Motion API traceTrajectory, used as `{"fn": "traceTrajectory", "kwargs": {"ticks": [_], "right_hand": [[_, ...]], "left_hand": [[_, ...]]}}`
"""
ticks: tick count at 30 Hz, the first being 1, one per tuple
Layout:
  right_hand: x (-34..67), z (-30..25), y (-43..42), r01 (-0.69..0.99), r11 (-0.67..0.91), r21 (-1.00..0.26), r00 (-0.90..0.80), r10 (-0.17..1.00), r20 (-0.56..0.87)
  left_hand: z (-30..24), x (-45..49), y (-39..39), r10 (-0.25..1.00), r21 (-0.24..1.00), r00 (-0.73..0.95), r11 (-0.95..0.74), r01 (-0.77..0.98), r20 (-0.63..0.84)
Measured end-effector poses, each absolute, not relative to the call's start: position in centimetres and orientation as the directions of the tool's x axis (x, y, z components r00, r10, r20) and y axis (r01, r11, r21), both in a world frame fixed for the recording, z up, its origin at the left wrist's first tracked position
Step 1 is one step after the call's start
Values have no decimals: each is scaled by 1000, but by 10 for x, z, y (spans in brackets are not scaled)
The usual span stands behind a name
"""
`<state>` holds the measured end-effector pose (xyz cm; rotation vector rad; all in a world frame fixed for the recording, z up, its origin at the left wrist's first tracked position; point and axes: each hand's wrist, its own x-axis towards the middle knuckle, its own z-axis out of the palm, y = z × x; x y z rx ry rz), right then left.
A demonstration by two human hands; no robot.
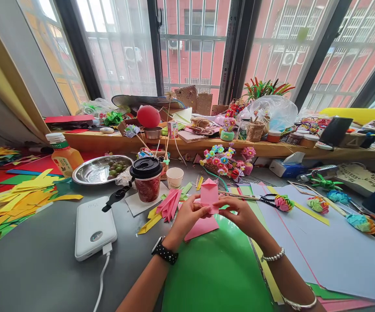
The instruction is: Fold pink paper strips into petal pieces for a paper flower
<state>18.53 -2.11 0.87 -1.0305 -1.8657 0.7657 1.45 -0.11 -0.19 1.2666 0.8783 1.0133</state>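
A folded pink paper piece (208,193) stands upright between both hands above the table. My left hand (189,216) pinches its lower left edge, and my right hand (241,213) pinches its lower right edge. Both hands have their fingers closed on the paper. Under them lie a flat pink sheet (203,227) and a large green sheet (216,268). A pleated pink folded piece (169,204) lies just left of my left hand, on yellow strips (150,223).
A lidded coffee cup (147,181), a small white cup (174,177), a white power bank (93,227) with cable, scissors (265,199), a metal dish (92,171), a juice bottle (64,156), paper flowers (224,159) and yellow paper scraps (21,199) surround the hands. A cluttered windowsill (109,141) runs behind.
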Motion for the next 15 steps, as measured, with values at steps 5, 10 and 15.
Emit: {"fn": "traceTrajectory", "kwargs": {"ticks": [5,10,15], "right_hand": [[189,14,-22,315,433,-845,-360,878,316],[188,18,-24,307,402,-863,-367,886,282],[185,16,-23,323,358,-876,-311,914,259]], "left_hand": [[2,14,-4,923,997,383,10,-79,21],[3,14,-6,902,997,431,-8,-73,38],[6,14,-8,907,998,420,-27,-50,45]]}}
